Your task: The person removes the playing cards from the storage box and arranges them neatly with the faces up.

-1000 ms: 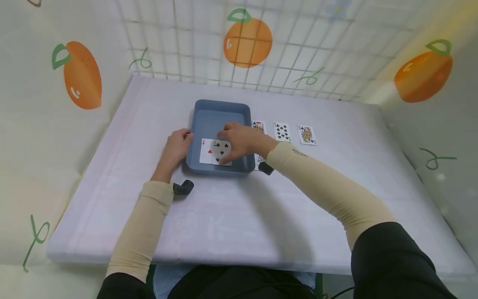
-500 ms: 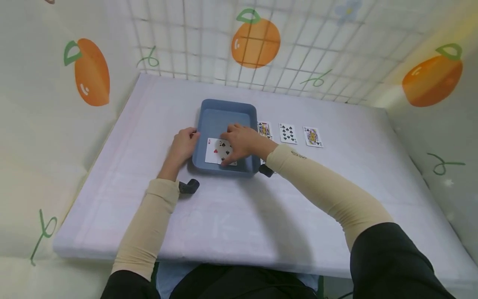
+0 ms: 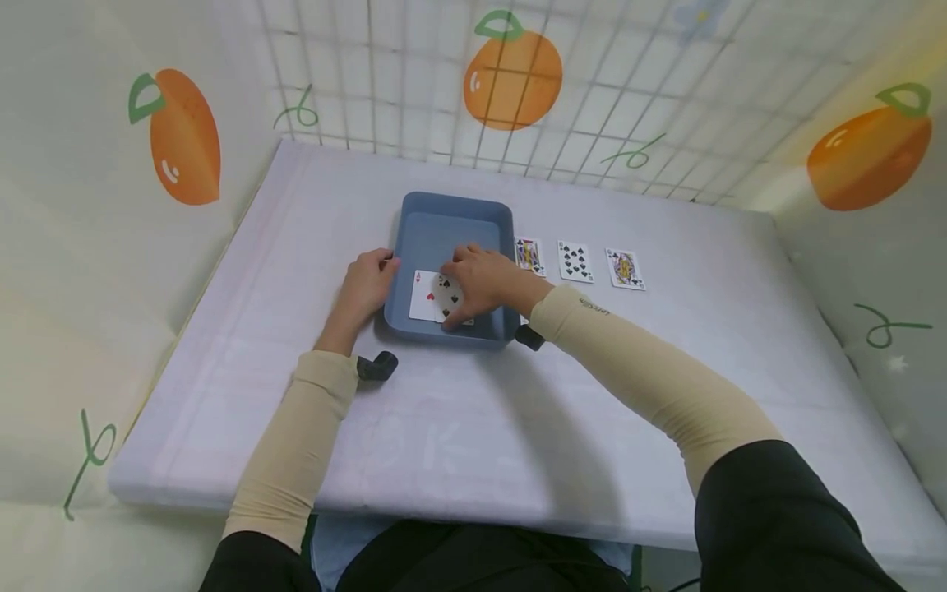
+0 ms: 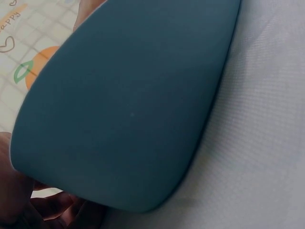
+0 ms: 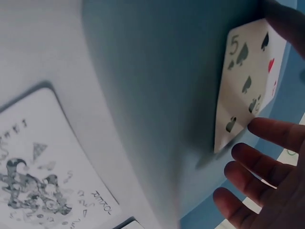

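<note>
A blue tray (image 3: 455, 204) stands on the white-covered table. My left hand (image 3: 362, 288) grips its left rim, with the thumb at the wall. Inside the tray lies an ace of hearts (image 3: 422, 298), partly overlapped by a five of spades (image 5: 245, 78). My right hand (image 3: 484, 284) reaches over the tray from the right and pinches the five by opposite edges, thumb on one side and index finger on the other. Its other fingers spread loosely in the right wrist view. That hand hides part of the five in the head view.
Right of the tray, a face card (image 3: 528, 253), a ten of spades (image 3: 575, 261) and another face card (image 3: 625, 269) lie face up in a row. A joker (image 5: 52, 167) lies beside the tray's right wall. A wire grid (image 3: 592, 107) backs the table.
The head view has swung slightly, so the scene sits further right in it. Both hands keep their places at the tray and the five of spades.
</note>
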Motion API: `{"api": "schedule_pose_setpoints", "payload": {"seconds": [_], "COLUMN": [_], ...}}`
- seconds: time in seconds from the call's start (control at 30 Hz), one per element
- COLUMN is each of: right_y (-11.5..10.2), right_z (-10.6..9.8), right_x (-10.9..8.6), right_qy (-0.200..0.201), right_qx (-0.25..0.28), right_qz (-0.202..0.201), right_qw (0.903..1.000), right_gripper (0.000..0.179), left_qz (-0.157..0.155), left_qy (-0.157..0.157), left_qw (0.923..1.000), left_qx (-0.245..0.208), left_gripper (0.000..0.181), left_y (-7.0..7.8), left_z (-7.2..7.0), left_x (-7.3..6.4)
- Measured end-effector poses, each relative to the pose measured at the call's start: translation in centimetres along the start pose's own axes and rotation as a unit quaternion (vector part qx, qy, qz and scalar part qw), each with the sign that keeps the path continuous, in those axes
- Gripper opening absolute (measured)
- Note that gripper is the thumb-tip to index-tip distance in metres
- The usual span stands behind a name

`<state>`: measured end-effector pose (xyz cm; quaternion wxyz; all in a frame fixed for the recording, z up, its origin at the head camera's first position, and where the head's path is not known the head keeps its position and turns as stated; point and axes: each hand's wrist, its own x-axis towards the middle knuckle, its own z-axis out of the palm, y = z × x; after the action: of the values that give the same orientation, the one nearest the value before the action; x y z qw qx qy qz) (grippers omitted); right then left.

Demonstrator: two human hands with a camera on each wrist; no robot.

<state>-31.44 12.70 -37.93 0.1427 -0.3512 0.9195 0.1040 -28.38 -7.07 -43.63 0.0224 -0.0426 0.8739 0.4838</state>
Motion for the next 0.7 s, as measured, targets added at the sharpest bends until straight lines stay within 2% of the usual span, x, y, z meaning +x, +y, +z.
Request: {"api": "schedule_pose_setpoints", "payload": {"seconds": [0.3, 0.7], "right_y": [0.3, 1.1], "right_z": [-0.1, -1.1], "right_x": [-0.2, -1.2], "right_qy": [0.014, 0.021], "right_qx": [-0.006, -0.014], "right_qz": [-0.005, -0.006], "right_qw": [0.9999, 0.9997], "right_gripper": [0.093, 0.096], "left_qz": [0.013, 0.005], "left_qy": [0.008, 0.010], "left_qw": [0.9999, 0.9999], "left_qx": [0.006, 0.007], "left_gripper": [0.044, 0.044], "left_y": [0.2, 0.2], "left_z": [0.0, 0.2], "left_x": [-0.1, -0.3]}}
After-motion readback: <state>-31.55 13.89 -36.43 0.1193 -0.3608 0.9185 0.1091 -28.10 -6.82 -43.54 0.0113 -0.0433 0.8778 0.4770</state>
